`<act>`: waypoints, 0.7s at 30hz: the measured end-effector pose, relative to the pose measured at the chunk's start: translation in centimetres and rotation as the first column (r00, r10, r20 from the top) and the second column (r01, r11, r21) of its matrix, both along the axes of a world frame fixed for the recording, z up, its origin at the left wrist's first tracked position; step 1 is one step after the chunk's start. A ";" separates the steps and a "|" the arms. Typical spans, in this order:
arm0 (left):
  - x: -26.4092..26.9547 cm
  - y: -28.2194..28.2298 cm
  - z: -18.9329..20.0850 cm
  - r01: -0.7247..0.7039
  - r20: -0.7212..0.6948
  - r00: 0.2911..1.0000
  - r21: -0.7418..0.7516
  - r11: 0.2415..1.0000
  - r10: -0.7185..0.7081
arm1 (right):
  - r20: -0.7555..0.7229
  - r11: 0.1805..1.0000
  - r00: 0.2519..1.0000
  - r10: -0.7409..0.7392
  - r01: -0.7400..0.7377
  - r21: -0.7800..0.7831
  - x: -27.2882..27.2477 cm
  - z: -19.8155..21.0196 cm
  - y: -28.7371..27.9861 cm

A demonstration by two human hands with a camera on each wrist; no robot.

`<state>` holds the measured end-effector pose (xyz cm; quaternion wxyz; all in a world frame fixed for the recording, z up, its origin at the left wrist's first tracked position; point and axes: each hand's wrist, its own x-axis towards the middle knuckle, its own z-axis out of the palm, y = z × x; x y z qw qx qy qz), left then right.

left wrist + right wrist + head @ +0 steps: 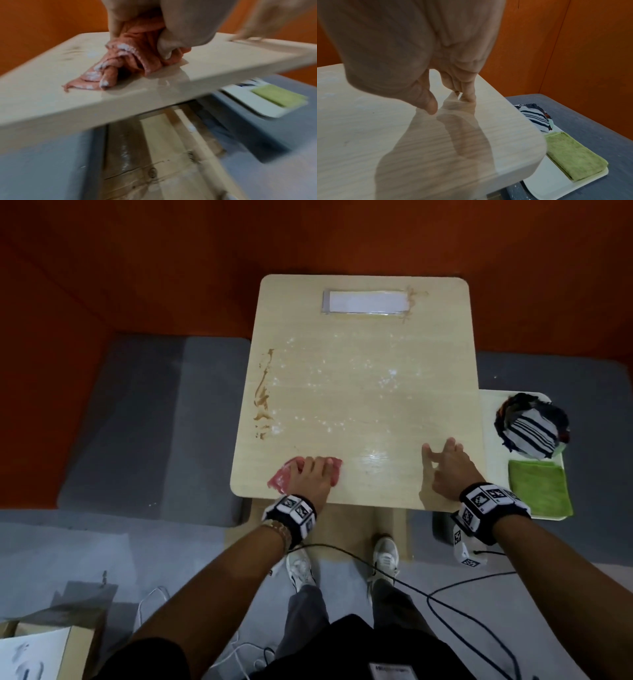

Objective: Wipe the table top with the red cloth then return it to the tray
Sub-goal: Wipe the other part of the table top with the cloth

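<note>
Near the table (359, 392) front edge, left hand (313, 477) grips red cloth (284, 477); right hand (448, 470) splayed.

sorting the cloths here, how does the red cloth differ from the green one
The red cloth is crumpled on the table under the left hand; the green cloth lies folded flat in the tray, untouched. The red cloth carries white residue; the green cloth looks clean. Both look like small wiping cloths.
</note>
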<state>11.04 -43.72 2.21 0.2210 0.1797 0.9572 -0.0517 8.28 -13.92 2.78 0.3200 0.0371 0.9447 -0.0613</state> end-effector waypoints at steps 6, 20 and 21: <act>-4.5 -4.0 0.9 -0.265 -0.056 0.964 -0.103 0.959 0.261 | 0.023 0.999 0.999 -0.032 0.032 0.001 -0.3 -0.3 -0.4; -6.6 -3.6 0.7 -0.436 -0.049 0.900 -0.095 0.895 0.433 | -0.037 0.998 0.998 0.054 -0.053 0.035 -0.1 -0.9 0.1; -7.4 -4.1 0.9 -0.448 -0.051 0.894 -0.110 0.887 0.445 | -0.041 0.998 0.998 0.057 -0.056 0.040 -0.2 -0.8 0.0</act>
